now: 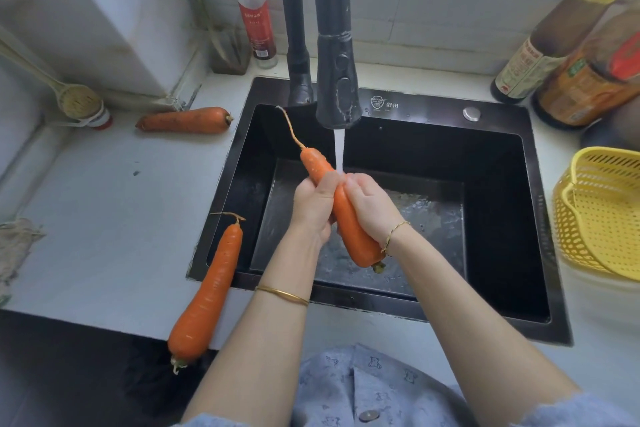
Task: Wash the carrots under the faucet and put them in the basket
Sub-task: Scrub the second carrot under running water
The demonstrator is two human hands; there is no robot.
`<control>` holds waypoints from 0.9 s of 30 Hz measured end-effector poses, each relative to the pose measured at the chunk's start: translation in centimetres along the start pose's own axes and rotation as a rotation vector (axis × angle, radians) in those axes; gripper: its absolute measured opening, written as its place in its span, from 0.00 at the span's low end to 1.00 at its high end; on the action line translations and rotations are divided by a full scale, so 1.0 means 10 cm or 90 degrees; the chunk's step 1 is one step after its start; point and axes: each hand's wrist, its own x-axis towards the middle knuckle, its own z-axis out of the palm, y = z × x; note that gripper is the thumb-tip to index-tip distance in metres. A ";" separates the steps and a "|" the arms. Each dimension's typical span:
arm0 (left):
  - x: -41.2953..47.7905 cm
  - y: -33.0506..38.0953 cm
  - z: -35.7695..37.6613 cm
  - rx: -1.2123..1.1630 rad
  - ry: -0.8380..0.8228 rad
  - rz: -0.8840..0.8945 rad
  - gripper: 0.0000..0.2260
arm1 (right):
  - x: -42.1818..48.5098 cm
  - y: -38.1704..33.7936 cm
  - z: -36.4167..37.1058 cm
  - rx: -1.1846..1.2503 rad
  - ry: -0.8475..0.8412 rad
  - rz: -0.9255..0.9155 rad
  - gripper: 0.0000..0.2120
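held carrot [346, 218]: above the sink [502, 218] basin, tilted. Thin root tip points up and away toward the faucet [337, 80]; stalk end is low, toward the person.
left hand [313, 204]: on the carrot's left side, fingers [329, 182] curled round the upper-middle of it in a firm grip.
right hand [372, 206]: on the carrot's right side, also wrapped round it, level with the left hand. Knuckles of both hands meet, or nearly, at the top; can't tell which.
water stream [338, 149]: running. Falls straight from the black spray head and lands where the two hands meet on the carrot.
sink: black, rectangular, set into the white bench [114, 218]. The floor under the hands is wet and rippled.
front carrot [207, 291]: on the bench just left of the sink, lying lengthwise. Root tip rests across the sink rim; stalk end sticks out past the bench's front edge.
back carrot [185, 120]: far back left on the bench, lying sideways, stalk end toward the sink, clear of the rim.
basket [602, 215]: yellow, perforated, on the bench right of the sink, partly cut off by the frame edge.
wrists: gold bangle [282, 295] on the left forearm, thin chain [394, 236] on the right wrist.
other: red-capped bottle [254, 10] behind the sink, left of the faucet. Sauce bottles [554, 45] at back right. Grey cloth [15, 246] at the left edge.
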 end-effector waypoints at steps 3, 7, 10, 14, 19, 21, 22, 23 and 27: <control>-0.04 0.06 -0.05 -0.042 -0.101 -0.006 0.08 | 0.01 -0.03 -0.04 0.008 -0.014 0.016 0.09; -0.07 0.08 -0.13 -0.064 -0.198 0.007 0.12 | 0.05 -0.05 -0.14 0.027 -0.042 0.043 0.13; -0.04 0.06 -0.06 -0.048 -0.117 0.004 0.10 | 0.04 -0.06 -0.12 0.018 -0.046 0.044 0.11; -0.04 0.08 -0.03 -0.037 -0.096 0.006 0.10 | 0.05 -0.05 -0.10 -0.018 -0.021 0.042 0.11; -0.06 0.13 -0.12 -0.029 -0.256 0.020 0.15 | 0.05 -0.07 -0.24 0.174 -0.090 0.132 0.15; -0.05 0.11 -0.10 0.008 -0.209 0.028 0.15 | 0.05 -0.07 -0.25 0.180 -0.096 0.141 0.14; -0.05 0.10 -0.08 0.031 -0.179 0.028 0.15 | 0.05 -0.07 -0.24 0.174 -0.101 0.142 0.14; -0.04 0.10 -0.06 0.058 -0.146 0.032 0.14 | 0.05 -0.08 -0.23 0.163 -0.111 0.143 0.14; 0.04 0.07 0.03 0.169 0.009 0.047 0.13 | 0.06 -0.11 -0.15 0.039 -0.130 0.153 0.19</control>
